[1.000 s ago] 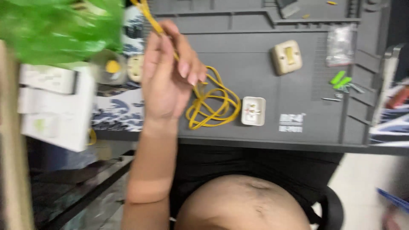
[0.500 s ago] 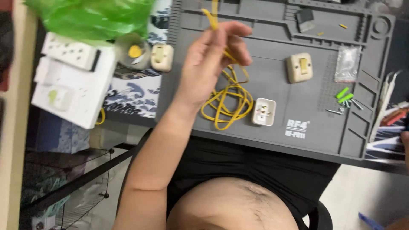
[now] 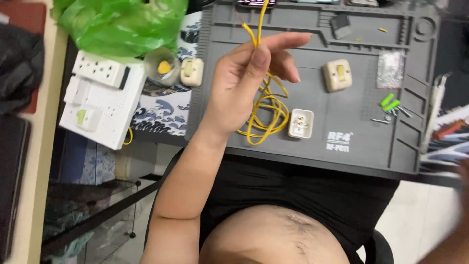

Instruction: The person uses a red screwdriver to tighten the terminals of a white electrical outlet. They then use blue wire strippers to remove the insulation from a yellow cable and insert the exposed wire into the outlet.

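Note:
My left hand (image 3: 246,83) is raised over a grey work mat (image 3: 351,151) and pinches a thin yellow wire (image 3: 259,29) between thumb and fingers. The wire runs up past the top edge and hangs down into a loose yellow coil (image 3: 266,115) on the mat. A small white socket insert (image 3: 300,123) lies just right of the coil. A cream wall switch (image 3: 337,76) sits further right. Only a blurred patch of my right hand (image 3: 452,239) shows at the bottom right corner; its fingers cannot be made out.
A second cream switch (image 3: 191,72) and a clear cup (image 3: 160,66) stand left of the mat. Beyond them are white power strips (image 3: 100,95) and a green plastic bag (image 3: 117,22). Green wall plugs (image 3: 389,102), a small clear bag (image 3: 389,68) and tweezers (image 3: 435,110) lie at right.
The view has swung, so the mat now sits more to the right and tilted. My left hand has kept hold of the yellow wire and lifted it higher over the mat.

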